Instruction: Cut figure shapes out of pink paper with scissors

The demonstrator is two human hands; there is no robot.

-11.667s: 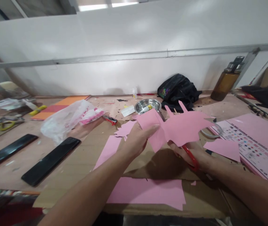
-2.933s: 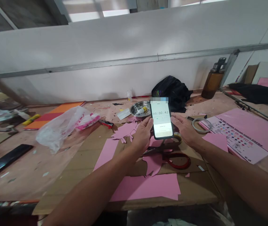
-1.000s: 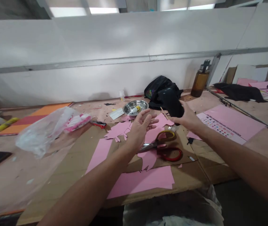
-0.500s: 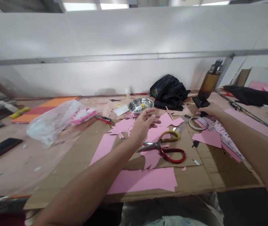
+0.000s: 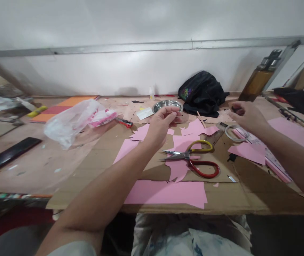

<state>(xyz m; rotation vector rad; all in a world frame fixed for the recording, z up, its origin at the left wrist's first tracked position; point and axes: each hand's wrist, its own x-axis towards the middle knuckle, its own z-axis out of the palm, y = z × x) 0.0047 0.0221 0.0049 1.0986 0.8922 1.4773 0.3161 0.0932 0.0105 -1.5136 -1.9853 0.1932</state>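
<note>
Both my hands were empty: left hand [image 5: 160, 125] curled loosely, right hand [image 5: 245, 114] half open; I judged grabbing the red-and-yellow-handled metal scissors [image 5: 194, 160] came next.

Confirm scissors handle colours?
One loop yellow, the other red, on the scissors lying on pink paper; head view.

Red- and yellow-handled scissors [image 5: 194, 159] lie shut, flat on pink paper cutouts [image 5: 180, 144].

even, soft overhead light; faint shadows under the scissors [image 5: 194, 160]; wide-angle bending at the edges, slight blur left of them.
</note>
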